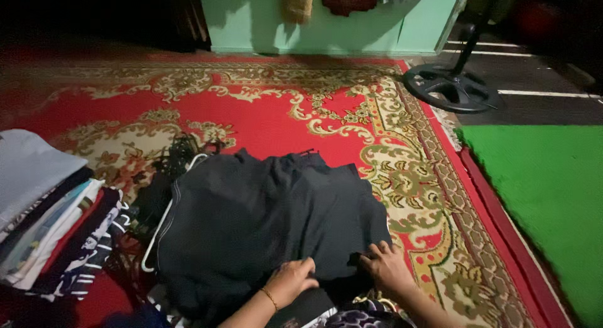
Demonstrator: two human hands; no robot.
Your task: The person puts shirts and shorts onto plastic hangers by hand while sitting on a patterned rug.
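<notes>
The dark garment (264,221) lies spread flat on the red patterned carpet (270,114), not yet folded. The left hand (292,281) rests on its near edge, grip narrow with fingers curled, pinching nothing visible. The right hand (386,265) presses the hem, fingers spread wide. 1 stack of folded clothes (50,215) sits completed at the left; hangers (173,164) lie beside it.
</notes>
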